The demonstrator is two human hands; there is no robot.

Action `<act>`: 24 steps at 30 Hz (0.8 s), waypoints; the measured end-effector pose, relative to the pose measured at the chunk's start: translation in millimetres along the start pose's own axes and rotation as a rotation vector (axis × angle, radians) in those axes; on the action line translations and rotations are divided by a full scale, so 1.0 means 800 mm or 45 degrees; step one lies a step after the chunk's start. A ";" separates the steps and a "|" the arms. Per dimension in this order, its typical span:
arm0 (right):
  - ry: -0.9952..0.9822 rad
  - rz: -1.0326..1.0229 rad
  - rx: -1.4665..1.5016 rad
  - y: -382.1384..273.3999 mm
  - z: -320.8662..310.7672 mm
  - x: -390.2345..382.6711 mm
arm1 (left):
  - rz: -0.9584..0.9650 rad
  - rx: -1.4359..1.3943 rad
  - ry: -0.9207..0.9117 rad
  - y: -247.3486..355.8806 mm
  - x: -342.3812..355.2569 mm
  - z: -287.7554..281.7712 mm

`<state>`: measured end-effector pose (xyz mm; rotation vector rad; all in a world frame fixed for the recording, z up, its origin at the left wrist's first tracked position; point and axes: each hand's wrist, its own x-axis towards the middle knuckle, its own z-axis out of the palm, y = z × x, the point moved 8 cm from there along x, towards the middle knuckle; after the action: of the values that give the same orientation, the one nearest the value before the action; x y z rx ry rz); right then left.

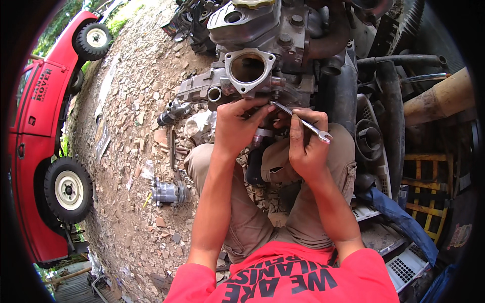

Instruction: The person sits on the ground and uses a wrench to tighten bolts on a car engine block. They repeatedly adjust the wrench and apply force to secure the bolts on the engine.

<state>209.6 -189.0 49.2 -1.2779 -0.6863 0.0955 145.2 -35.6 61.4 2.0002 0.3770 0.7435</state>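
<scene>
Your right hand (309,149) holds a wrench (306,124) close to the engine (288,55); your left hand (236,122) is narrow, whether it grips something I cannot tell.

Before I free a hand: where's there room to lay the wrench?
Most open: the rubble-covered ground between the red car and the silver cylinder. Crowded: right of the legs, with pipes and crates, and around the engine.
</scene>
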 end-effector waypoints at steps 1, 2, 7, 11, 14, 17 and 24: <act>0.009 -0.020 0.016 -0.004 0.002 0.001 | 0.011 -0.011 0.021 0.000 0.000 -0.002; 0.057 0.085 0.202 0.002 0.000 0.006 | -0.007 -0.004 0.029 -0.001 0.000 -0.002; 0.198 0.707 0.798 0.067 -0.016 0.004 | -0.124 -0.060 0.053 -0.001 0.000 0.004; 0.291 0.891 1.105 0.089 -0.009 -0.007 | -0.131 -0.075 0.080 0.000 0.004 0.005; 0.328 0.960 1.281 0.101 -0.002 -0.016 | -0.125 -0.109 0.102 -0.007 0.005 0.004; 0.334 0.824 1.178 0.089 -0.004 -0.009 | -0.080 -0.096 0.119 -0.014 0.005 0.004; 0.106 0.123 0.045 0.004 -0.009 0.025 | -0.211 -0.106 -0.008 -0.013 0.004 0.009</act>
<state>230.2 -185.3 53.5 -1.2741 -0.5494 0.1324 152.8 -33.2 51.3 1.8679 0.4939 0.6380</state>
